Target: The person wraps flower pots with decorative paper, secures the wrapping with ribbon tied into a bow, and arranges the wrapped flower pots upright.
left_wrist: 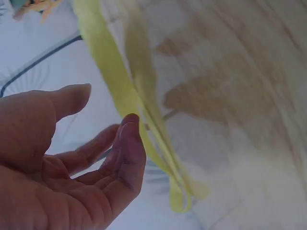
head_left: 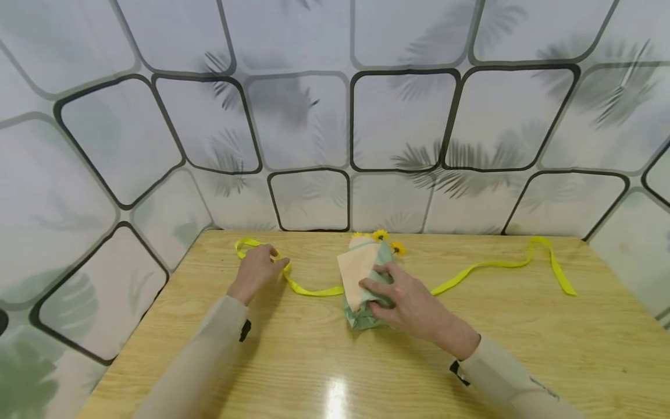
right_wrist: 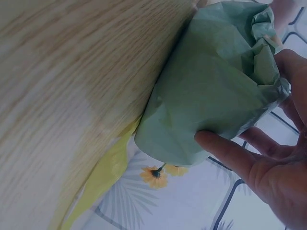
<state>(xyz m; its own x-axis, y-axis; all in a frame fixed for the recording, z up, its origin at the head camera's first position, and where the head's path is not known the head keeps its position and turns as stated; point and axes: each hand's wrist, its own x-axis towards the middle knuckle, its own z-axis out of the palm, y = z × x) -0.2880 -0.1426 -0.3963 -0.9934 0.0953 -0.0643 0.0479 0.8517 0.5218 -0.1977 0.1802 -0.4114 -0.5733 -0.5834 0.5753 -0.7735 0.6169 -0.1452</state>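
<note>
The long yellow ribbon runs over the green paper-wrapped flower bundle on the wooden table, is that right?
Not over: the long yellow ribbon runs underneath the green paper-wrapped flower bundle on the wooden table, as the head and right wrist views show.

We count two hands, one left hand (head_left: 257, 270) and one right hand (head_left: 410, 299), and two pale sleeves (head_left: 204, 349), one on each arm. We see one paper-wrapped bundle (head_left: 358, 270) and at least three yellow flowers (head_left: 380, 235), two of them showing in the right wrist view. We find two visible stretches of yellow ribbon (head_left: 314, 293), possibly one piece; we cannot tell. We count one table (head_left: 293, 361).
</note>
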